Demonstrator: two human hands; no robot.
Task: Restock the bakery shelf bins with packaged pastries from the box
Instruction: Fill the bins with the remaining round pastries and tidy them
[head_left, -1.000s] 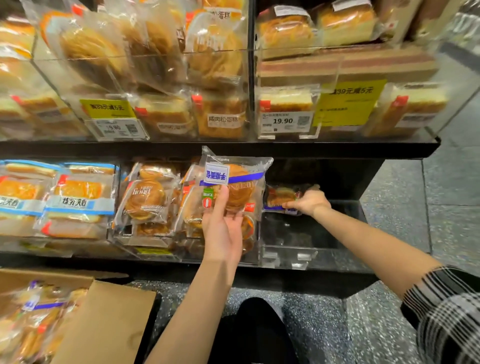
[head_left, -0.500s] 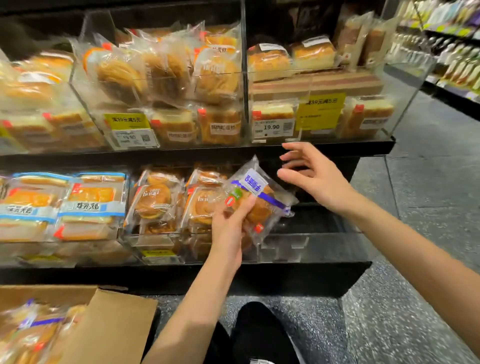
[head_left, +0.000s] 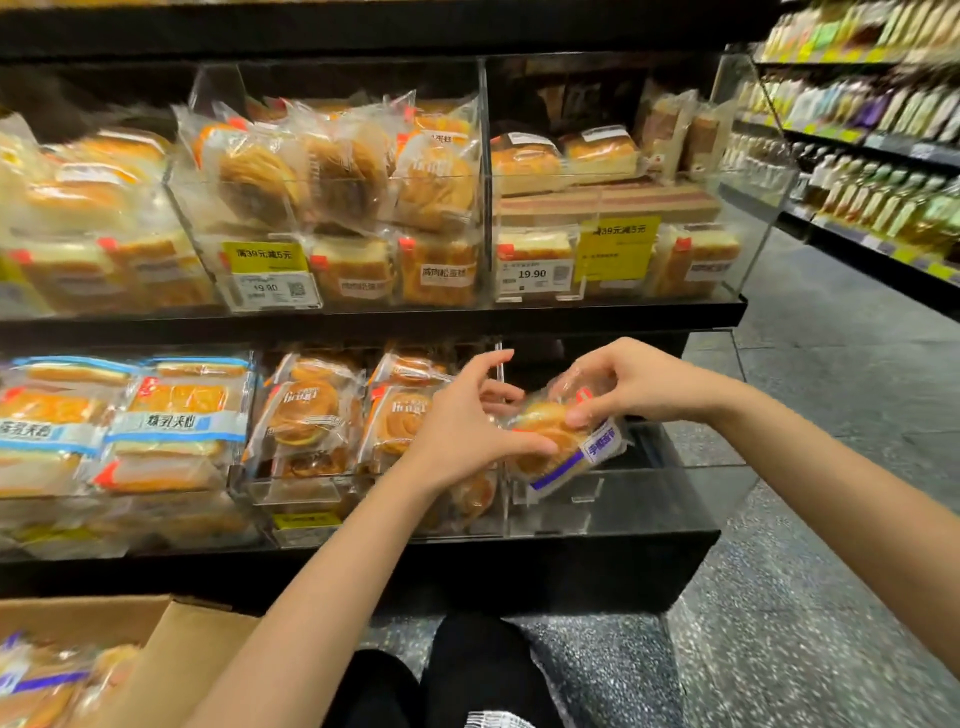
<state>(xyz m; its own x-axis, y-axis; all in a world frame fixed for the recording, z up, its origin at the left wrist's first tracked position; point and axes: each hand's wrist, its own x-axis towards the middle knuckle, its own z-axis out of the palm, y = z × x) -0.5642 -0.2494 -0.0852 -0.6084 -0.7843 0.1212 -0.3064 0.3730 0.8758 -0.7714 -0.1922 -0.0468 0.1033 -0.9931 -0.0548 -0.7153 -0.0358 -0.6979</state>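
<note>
While both hands pinch one packaged pastry (head_left: 563, 447) over the clear bottom-right bin (head_left: 613, 501), left hand (head_left: 467, 426) at its near edge, right hand (head_left: 623, 384) on top, that bin looks almost bare. More packs wait in the cardboard box (head_left: 156, 639); restocking seems early.

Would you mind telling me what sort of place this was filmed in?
Most likely a supermarket bakery aisle: clear shelf bins of wrapped pastries, yellow promotion tags beside a price label reading 19.90, and an aisle of bottled goods to the right.
</note>
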